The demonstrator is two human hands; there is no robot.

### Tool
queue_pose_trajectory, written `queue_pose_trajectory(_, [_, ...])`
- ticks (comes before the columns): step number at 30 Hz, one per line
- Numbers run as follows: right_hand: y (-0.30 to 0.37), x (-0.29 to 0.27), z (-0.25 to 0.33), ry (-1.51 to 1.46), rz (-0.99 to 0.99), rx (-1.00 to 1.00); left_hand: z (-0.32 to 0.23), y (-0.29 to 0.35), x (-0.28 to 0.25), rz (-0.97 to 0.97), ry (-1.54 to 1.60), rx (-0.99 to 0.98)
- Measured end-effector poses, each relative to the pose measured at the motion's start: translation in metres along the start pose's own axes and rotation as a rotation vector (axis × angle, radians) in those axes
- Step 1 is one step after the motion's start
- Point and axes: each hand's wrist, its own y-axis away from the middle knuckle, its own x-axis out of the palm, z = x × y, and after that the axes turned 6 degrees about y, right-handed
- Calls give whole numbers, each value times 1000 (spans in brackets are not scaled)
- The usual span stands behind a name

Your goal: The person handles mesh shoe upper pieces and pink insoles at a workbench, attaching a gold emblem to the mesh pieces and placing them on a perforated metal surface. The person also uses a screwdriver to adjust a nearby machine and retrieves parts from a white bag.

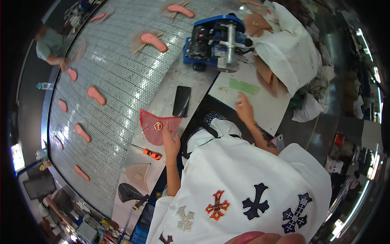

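My left hand point(172, 143) grips a red mesh shoe upper piece point(151, 132) by its right side, thumb on top. The piece has a curved edge, a red trim and a round emblem point(158, 126). It is held over the metal ledge beside the conveyor. My right hand point(244, 110) hangs over the white tabletop point(227, 95), holding nothing visible, its index finger stretched out and the others partly curled. Just beyond those fingertips lies a strip of green tape point(243, 86). A black phone point(181, 101) rests between my two hands.
A wide mesh conveyor point(118, 93) carries pink insoles point(96, 95) and upper pieces. A blue machine point(215, 42) stands ahead. White sack point(286, 49) with brown pieces is at right. Orange screwdriver point(152, 154) and a beige piece point(138, 175) lie near my left forearm. A co-worker point(50, 46) stands across the conveyor.
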Motion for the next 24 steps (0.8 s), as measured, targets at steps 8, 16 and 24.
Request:
queue_pose_trajectory(8, [-101,-87,-107,265,-373,230,-55,-25,5,291,95,-56])
queue_pose_trajectory(16, [-83,-113,-25,355,-285,-185,-130,-59,86,367,491,-116])
queue_pose_trajectory(24, [-24,-116,-15,-230,248,-957,-227,-87,201,519,647,-460])
